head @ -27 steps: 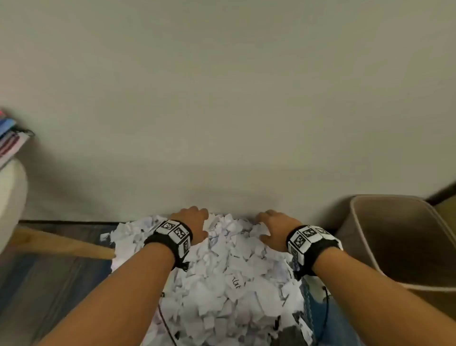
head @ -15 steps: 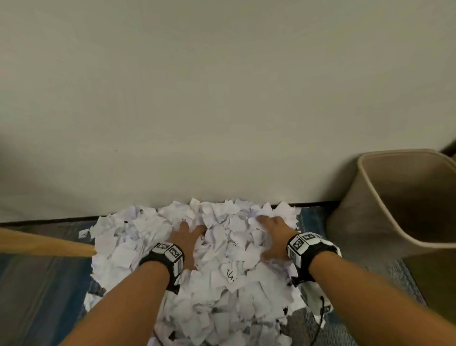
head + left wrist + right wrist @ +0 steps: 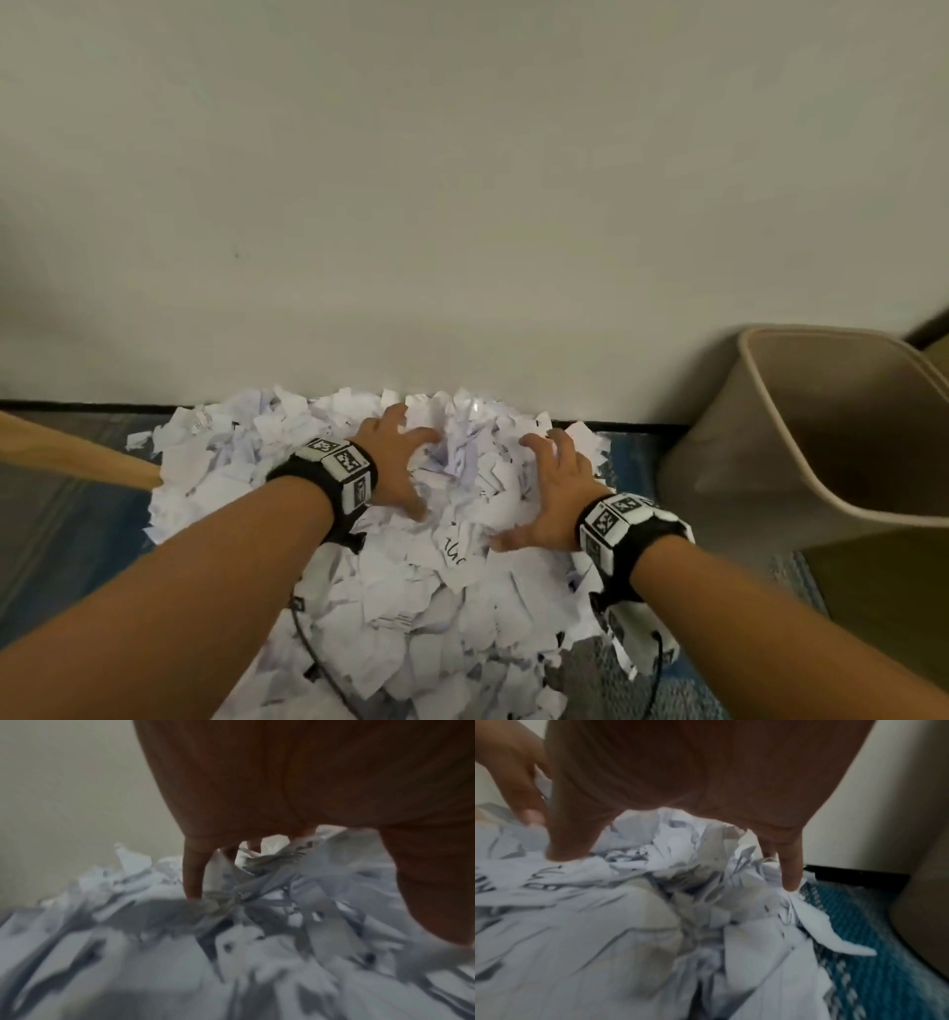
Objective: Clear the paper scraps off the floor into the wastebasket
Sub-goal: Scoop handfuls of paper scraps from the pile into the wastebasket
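Observation:
A big heap of white paper scraps point(image 3: 411, 591) lies on the floor against the wall. My left hand point(image 3: 398, 462) and right hand point(image 3: 557, 488) are both dug into the far top of the heap, fingers spread, facing each other with a mound of scraps between them. In the left wrist view a finger point(image 3: 192, 866) points down into the scraps point(image 3: 154, 943). The right wrist view shows my fingers point(image 3: 790, 862) and thumb sunk in the scraps point(image 3: 603, 923); most fingertips are buried. The beige wastebasket point(image 3: 719, 462) stands to the right, tilted, its inside dark.
A plain wall point(image 3: 462, 205) rises right behind the heap. A slanted wooden leg point(image 3: 77, 452) comes in from the left and touches the heap's edge. Blue patterned carpet point(image 3: 859, 943) shows between the heap and the wastebasket point(image 3: 923, 902).
Both hands have turned from lying flat on the heap to standing with spread fingers dug in, closer together. The camera has tipped and the wastebasket sits higher in view.

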Available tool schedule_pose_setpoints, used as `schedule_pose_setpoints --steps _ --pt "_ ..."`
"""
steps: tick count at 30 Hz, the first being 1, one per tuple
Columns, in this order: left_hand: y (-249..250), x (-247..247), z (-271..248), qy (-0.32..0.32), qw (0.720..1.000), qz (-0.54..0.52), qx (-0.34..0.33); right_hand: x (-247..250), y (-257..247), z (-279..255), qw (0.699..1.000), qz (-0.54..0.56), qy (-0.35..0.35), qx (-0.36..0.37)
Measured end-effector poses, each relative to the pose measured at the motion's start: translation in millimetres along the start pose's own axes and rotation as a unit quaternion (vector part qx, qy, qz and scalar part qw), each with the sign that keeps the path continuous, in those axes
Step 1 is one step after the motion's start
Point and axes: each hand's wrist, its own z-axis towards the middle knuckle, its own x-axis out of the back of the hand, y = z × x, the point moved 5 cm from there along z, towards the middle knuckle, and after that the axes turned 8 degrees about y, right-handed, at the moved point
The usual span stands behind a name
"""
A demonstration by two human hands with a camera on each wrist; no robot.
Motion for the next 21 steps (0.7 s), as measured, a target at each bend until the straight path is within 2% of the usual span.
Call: schedule_pose_setpoints --steps 3,7,9,12,17,21 --pt "0 -25 -14 -0.048 0.999 -0.017 0.017 -31 6 -10 0.997 -0.011 -0.075 -0.025" --pt "-1 -50 -30 -0.073 0.994 0.078 0.01 -56 1 -10 0.993 -0.081 -0.077 -0.021" --pt "-1 -44 -28 -0.048 0.994 0.1 0.007 -51 -2 -3 0.992 -0.1 -0.067 -0.023" --pt "4 -21 -25 -0.012 0.998 0.058 -0.006 -29 -9 8 0.994 -0.099 -0.049 -0.015" --pt "10 19 -19 0.072 0.997 -0.039 -0.013 12 -22 14 1.0 -0.016 0.005 0.022" --pt "10 38 -20 0.126 0.989 -0.072 -0.018 40 -31 5 0.998 0.026 0.036 0.048"
